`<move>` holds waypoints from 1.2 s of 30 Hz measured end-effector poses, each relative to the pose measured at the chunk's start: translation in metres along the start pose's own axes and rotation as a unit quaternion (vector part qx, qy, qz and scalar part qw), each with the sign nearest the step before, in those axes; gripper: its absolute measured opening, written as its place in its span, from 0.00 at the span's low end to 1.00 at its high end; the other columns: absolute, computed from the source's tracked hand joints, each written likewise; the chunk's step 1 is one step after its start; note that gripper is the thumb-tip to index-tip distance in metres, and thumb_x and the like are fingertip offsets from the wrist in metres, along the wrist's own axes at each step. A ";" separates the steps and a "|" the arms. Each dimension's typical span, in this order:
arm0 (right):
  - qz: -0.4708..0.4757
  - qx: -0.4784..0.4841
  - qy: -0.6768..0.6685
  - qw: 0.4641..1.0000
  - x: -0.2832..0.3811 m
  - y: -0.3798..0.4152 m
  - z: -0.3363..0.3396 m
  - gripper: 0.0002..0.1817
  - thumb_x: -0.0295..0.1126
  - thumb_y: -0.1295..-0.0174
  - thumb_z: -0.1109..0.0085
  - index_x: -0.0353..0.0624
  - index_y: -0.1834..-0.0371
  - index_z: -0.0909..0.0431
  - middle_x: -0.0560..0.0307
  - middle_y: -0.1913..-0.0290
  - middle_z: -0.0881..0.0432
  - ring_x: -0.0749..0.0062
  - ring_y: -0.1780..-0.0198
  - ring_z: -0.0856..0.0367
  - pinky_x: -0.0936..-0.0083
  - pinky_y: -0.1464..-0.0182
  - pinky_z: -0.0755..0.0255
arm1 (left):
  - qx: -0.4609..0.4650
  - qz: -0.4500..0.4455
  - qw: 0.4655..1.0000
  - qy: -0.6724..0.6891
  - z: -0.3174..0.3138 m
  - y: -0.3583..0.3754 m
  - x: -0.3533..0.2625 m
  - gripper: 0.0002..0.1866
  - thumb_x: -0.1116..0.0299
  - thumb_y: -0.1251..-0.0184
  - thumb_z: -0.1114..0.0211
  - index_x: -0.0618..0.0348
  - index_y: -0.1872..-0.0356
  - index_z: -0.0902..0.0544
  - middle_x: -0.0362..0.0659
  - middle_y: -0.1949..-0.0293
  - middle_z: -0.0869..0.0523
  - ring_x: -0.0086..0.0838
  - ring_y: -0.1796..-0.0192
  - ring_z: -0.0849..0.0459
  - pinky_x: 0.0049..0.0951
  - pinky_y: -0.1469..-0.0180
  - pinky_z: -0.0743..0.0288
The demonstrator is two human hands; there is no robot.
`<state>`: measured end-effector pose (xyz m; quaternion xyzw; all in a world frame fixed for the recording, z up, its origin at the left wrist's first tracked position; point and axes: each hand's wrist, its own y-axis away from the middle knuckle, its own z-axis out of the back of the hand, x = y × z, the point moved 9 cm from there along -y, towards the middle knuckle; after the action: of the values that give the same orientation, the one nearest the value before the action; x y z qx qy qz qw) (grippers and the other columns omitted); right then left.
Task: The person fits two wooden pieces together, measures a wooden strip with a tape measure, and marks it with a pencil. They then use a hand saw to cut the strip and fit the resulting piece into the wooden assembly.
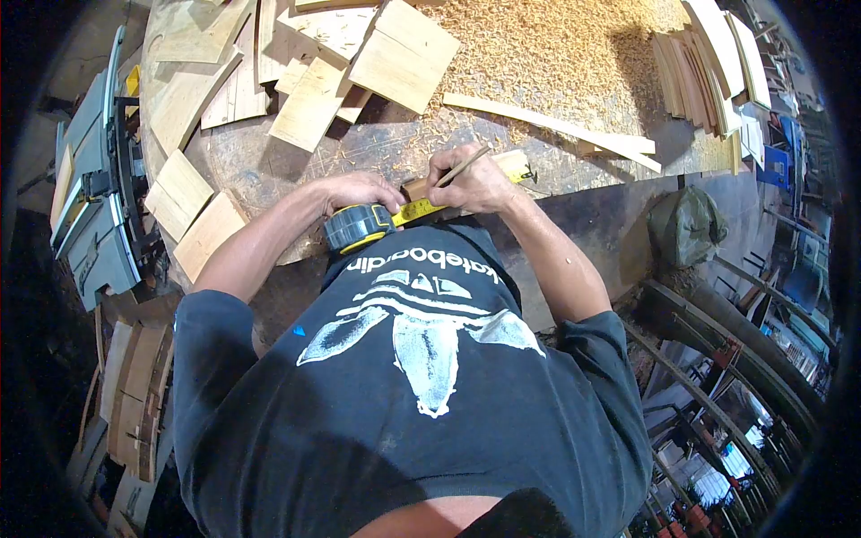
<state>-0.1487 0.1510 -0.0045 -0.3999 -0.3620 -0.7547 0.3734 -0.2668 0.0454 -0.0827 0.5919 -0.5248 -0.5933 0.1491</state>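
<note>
A tape measure (pixel 357 228) with a black and yellow case lies at the table's near edge, its yellow blade drawn out to the right along a narrow piece of wood (pixel 509 166). My left hand (pixel 363 192) is closed at the case and the near end of the blade; its fingertips press there. In my right hand (pixel 468 181) a pencil (pixel 463 165) is pinched, slanting up to the right. That hand rests on the wood and blade, hiding part of both. The blade's hooked end shows beyond my right hand.
Wooden boards (pixel 405 56) lie at the back left of the table (pixel 395 143). Shavings (pixel 556 54) cover its back. Thin strips (pixel 547 127) lie right of centre, stacked slats (pixel 691 81) at the far right. A green bag (pixel 689 226) hangs by the right edge.
</note>
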 end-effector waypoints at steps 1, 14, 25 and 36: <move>-0.001 0.000 0.000 1.000 0.000 0.000 0.000 0.08 0.32 0.52 0.28 0.39 0.75 0.16 0.53 0.76 0.15 0.68 0.72 0.16 0.67 0.65 0.21 | 0.000 0.000 1.000 0.000 0.000 0.000 0.000 0.24 0.65 0.39 0.25 0.67 0.43 0.11 0.49 0.41 0.11 0.32 0.39 0.14 0.30 0.36 0.21; -0.019 0.006 0.010 1.000 -0.001 0.002 0.000 0.09 0.32 0.52 0.27 0.39 0.73 0.15 0.52 0.75 0.14 0.66 0.71 0.14 0.66 0.64 0.21 | 0.009 0.008 1.000 0.014 -0.002 0.000 0.002 0.25 0.63 0.38 0.24 0.65 0.42 0.11 0.49 0.41 0.10 0.31 0.39 0.14 0.30 0.36 0.21; -0.016 0.005 0.014 1.000 -0.005 0.001 -0.002 0.10 0.33 0.53 0.26 0.39 0.72 0.15 0.50 0.74 0.14 0.63 0.70 0.14 0.65 0.64 0.21 | 0.008 -0.018 1.000 -0.021 0.001 -0.003 -0.001 0.25 0.62 0.37 0.26 0.66 0.41 0.11 0.51 0.40 0.11 0.34 0.38 0.15 0.31 0.35 0.23; -0.018 -0.003 0.025 1.000 -0.004 0.002 -0.001 0.05 0.30 0.49 0.30 0.41 0.72 0.14 0.55 0.75 0.14 0.70 0.71 0.15 0.68 0.64 0.21 | 0.004 -0.012 1.000 -0.017 0.002 -0.005 0.004 0.27 0.62 0.37 0.26 0.68 0.40 0.13 0.51 0.40 0.11 0.33 0.38 0.15 0.31 0.35 0.23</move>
<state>-0.1454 0.1503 -0.0079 -0.3757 -0.3575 -0.7719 0.3678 -0.2674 0.0451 -0.0898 0.5889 -0.5223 -0.6027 0.1306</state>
